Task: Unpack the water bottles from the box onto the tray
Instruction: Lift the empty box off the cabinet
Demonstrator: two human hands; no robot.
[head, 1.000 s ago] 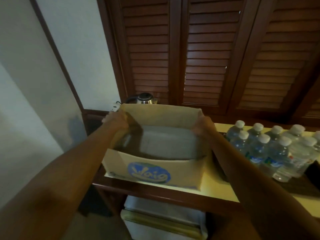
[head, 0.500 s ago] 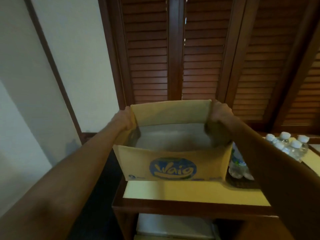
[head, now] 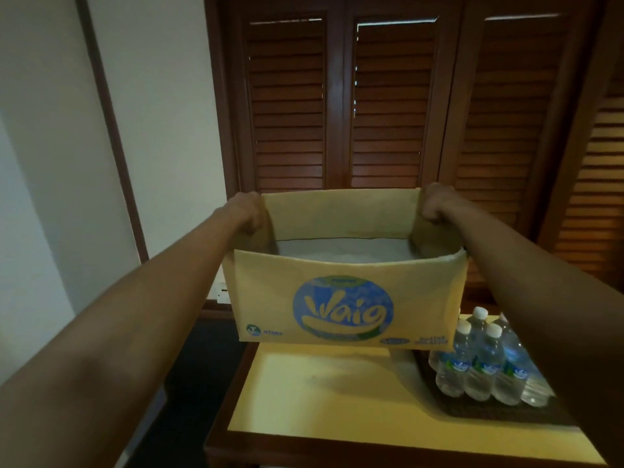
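Your fingers (head: 251,228) are clamped on the box (head: 344,298) at its two far corners, left hand (head: 244,212) and right hand (head: 435,206), holding it clear above the tabletop (head: 320,393). It looks empty to me. The water bottles (head: 483,363) stand on the tray (head: 472,412) below your right arm, so the box probably goes left, away from them.

You've got the box (head: 344,298) up off the table (head: 324,393), one hand on each far corner. Bottles (head: 486,363) sit on the tray (head: 479,412) at 4 o'clock; shutters (head: 388,106) at 12.
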